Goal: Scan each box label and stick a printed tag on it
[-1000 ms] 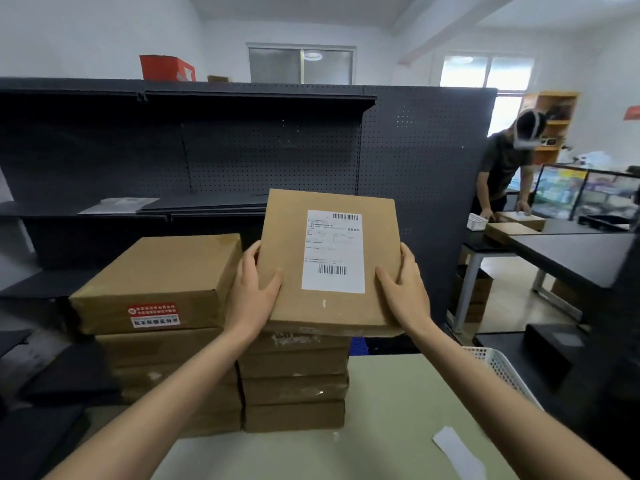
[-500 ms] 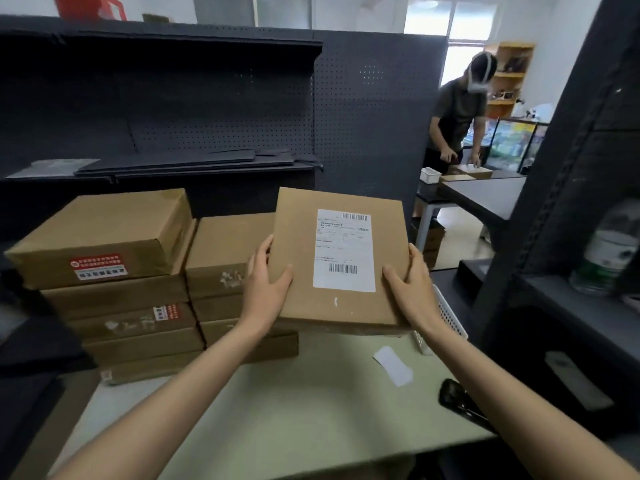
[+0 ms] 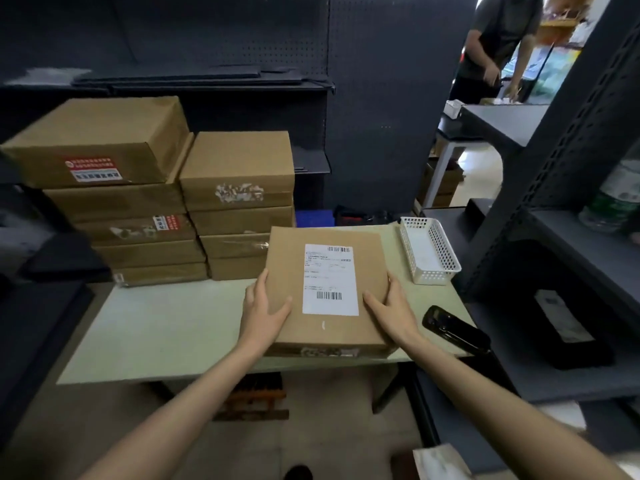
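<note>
Hands grip a flat brown cardboard box (image 3: 325, 292) at the near right part of the pale green tabletop (image 3: 166, 327): the left hand (image 3: 264, 308) wraps its left edge with the thumb on top, and the right hand (image 3: 393, 311) wraps its right edge the same way. A white shipping label (image 3: 330, 279) with barcodes faces up on the lid. Two stacks of brown cardboard boxes (image 3: 239, 206) rise just behind and to the left, the nearer stack close to the held box's far corner. A white perforated plastic basket (image 3: 429, 249) sits near its right side, and a black handheld scanner (image 3: 455, 330) lies just beside the right wrist. Dark metal shelving (image 3: 568, 188) crowds the right. Another person (image 3: 495, 46) stands well apart at a far table.
</note>
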Tool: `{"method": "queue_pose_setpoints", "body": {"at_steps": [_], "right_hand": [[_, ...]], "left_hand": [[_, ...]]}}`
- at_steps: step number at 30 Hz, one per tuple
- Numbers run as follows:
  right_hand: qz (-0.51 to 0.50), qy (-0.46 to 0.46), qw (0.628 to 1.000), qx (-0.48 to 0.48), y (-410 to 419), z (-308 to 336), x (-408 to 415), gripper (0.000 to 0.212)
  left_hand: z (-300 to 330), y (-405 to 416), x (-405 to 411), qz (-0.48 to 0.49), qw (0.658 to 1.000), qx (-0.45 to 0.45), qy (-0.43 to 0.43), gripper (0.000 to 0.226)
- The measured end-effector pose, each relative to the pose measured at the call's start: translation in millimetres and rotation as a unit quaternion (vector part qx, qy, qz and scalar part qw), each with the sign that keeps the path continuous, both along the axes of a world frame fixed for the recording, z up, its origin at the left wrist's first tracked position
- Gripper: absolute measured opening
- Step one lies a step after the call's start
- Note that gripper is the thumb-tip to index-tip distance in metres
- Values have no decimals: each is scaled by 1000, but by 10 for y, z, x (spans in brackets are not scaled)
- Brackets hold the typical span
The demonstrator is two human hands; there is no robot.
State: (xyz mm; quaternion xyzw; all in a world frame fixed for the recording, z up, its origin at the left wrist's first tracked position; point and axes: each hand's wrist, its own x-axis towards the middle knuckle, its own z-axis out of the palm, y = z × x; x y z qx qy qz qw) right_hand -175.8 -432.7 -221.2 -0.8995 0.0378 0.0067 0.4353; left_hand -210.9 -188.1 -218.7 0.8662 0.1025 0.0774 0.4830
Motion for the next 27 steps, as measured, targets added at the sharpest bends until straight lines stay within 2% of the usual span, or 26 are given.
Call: {"method": "queue_pose_setpoints", "body": {"at_steps": [10, 19, 24, 27], "right_hand": [[49, 117, 992, 25, 282, -747, 197, 83], [53, 142, 988, 40, 525, -1126, 526, 84], [56, 126, 990, 27, 550, -1243, 593, 84], [65, 133, 986, 73, 459, -1256, 622, 79]], "left_hand": [[-653, 346, 90, -12, 993, 26, 117, 82], [-966, 607, 397, -5, 989, 25, 143, 81], [-1097, 627, 478, -4, 988, 35, 149, 83], [-1132, 659, 544, 9, 988, 14, 154, 87]]}}
